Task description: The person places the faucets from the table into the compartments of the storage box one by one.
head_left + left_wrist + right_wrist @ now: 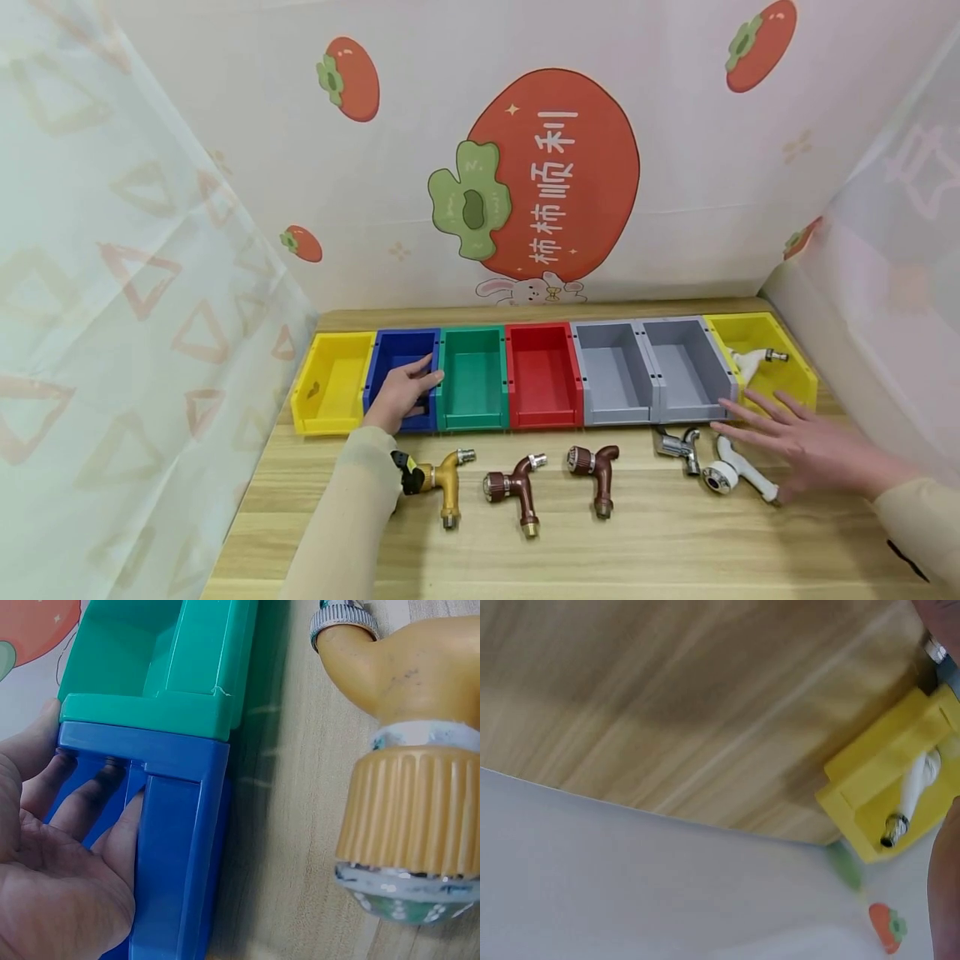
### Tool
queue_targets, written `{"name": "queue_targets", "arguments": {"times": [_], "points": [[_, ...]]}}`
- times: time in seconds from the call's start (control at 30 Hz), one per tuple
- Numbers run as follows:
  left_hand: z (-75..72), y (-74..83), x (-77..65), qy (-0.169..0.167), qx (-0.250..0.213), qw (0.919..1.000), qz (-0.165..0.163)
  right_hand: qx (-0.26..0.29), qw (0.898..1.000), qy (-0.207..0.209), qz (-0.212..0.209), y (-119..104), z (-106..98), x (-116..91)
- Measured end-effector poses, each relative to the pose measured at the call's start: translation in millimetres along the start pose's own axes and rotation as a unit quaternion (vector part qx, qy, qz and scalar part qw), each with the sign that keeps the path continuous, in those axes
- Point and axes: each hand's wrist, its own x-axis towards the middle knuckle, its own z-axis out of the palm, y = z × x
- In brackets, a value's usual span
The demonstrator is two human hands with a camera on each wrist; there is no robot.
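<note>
My left hand (pixel 405 392) is at the blue bin (pixel 382 358), its fingers (pixel 82 802) inside against the side wall. Its thumb lies over the edge beside the green bin (pixel 474 375), pinching the wall there. My right hand (pixel 810 446), slightly blurred, has spread fingers above the front of the right yellow bin (pixel 791 379). A white faucet (pixel 750 362) lies in that bin. Near the right hand, on the table, are another white faucet (pixel 742 468) and a chrome faucet (pixel 678 448). A gold faucet (pixel 448 483) lies right of my left wrist.
Two maroon faucets (pixel 522 492) (pixel 602 482) lie on the wooden table (pixel 645 550). The row of bins also holds a left yellow bin (pixel 337 383), a red bin (pixel 542 375) and two grey bins (pixel 615 371). A printed sheet (pixel 405 250) hangs behind, with sheets at both sides.
</note>
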Motion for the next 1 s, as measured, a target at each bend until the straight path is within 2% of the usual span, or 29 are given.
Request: {"name": "queue_targets", "arguments": {"times": [0.13, 0.47, 0.8, 1.0], "points": [[0.1, -0.9, 0.8, 0.001, -0.001, 1.0000, -0.002, 0.004, 1.000, 0.007, -0.022, -1, 4, 0], [-0.5, -1.2, 1.2, 0.001, 0.002, 1.0000, 0.000, -0.020, 0.999, -0.011, -0.048, -8, 9, -6], [0.0, 0.8, -2.3, 0.002, 0.001, 1.0000, 0.001, -0.008, 0.998, 0.009, -0.059, -15, 11, -10], [-0.5, -0.8, -1.2, 0.001, -0.002, 1.0000, 0.004, -0.002, 0.999, 0.008, -0.049, -23, 9, -13]]}}
